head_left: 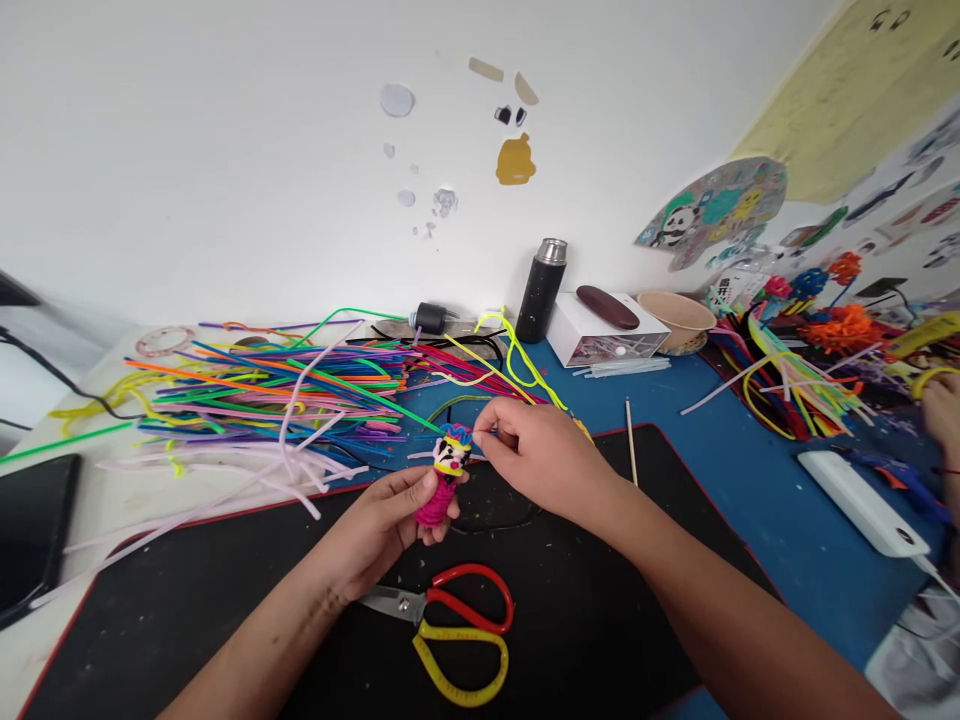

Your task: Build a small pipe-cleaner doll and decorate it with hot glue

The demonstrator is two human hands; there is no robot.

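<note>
Upright in my left hand (409, 502) is a small figure wound from pipe cleaners (436, 498), with a magenta body, a pale face with black marks, a yellow band and a blue and red headpiece (456, 435). The fingers wrap around its body, thumb in front. Thumb and forefinger of my right hand (536, 450) pinch together at the right edge of the headpiece, on what looks like a thin pipe cleaner end, mostly hidden by the fingertips. Just below my hands, scissors (459, 630) with one red and one yellow handle lie on the black mat (585, 610).
Loose pipe cleaners (247, 395) spread across the left and back. Behind stand a black flask (541, 290), a white box (604, 335) and a bowl (676, 318). A thin stick (631, 440) and a white power bank (862, 503) lie right. Another person's hand (941, 405) shows far right.
</note>
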